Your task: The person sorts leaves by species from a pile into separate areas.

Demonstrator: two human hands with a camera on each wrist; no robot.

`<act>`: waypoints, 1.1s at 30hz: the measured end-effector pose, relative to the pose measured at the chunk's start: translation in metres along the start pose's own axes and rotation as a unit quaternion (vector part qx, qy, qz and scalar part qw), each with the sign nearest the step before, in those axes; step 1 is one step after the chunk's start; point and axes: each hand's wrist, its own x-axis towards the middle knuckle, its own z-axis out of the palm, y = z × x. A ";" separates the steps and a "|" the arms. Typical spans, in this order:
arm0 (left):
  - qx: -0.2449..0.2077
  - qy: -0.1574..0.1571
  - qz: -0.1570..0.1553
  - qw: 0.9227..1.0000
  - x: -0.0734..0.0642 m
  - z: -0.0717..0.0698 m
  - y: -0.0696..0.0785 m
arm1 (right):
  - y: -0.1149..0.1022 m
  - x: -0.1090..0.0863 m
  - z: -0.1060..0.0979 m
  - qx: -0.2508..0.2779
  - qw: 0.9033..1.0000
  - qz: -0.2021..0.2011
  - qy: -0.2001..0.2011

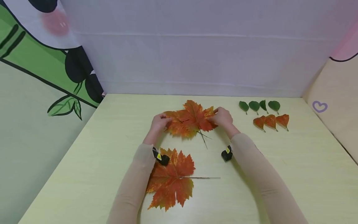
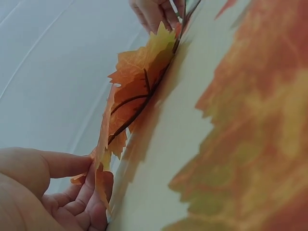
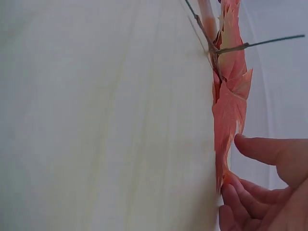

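Two orange-red maple leaves overlap near the middle of the table in the head view. My left hand pinches the outer edge of the left maple leaf between thumb and fingers; in the left wrist view this leaf stands tilted off the tabletop. At the opposite side, my right hand holds the edge of the right maple leaf, its thumb and fingers on either side of the leaf in the right wrist view. Their thin stems cross toward the front. Part of the left leaf is hidden under the right one.
Nearer to me lies another maple leaf, stem to the right, partly covered by my left forearm. At the back right, several small green leaves form a row above three small orange leaves. A pale fabric wall borders the table.
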 end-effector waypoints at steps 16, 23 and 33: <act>0.006 -0.032 0.011 0.999 -0.005 -0.001 0.010 | 0.001 0.009 0.002 0.019 0.999 0.038 0.005; 0.042 -0.062 0.027 0.997 0.000 -0.024 0.023 | 0.003 0.001 -0.009 0.111 0.994 0.014 -0.021; 0.107 -0.054 0.023 0.993 0.019 -0.066 0.032 | 0.016 -0.003 -0.016 0.176 0.984 0.027 -0.023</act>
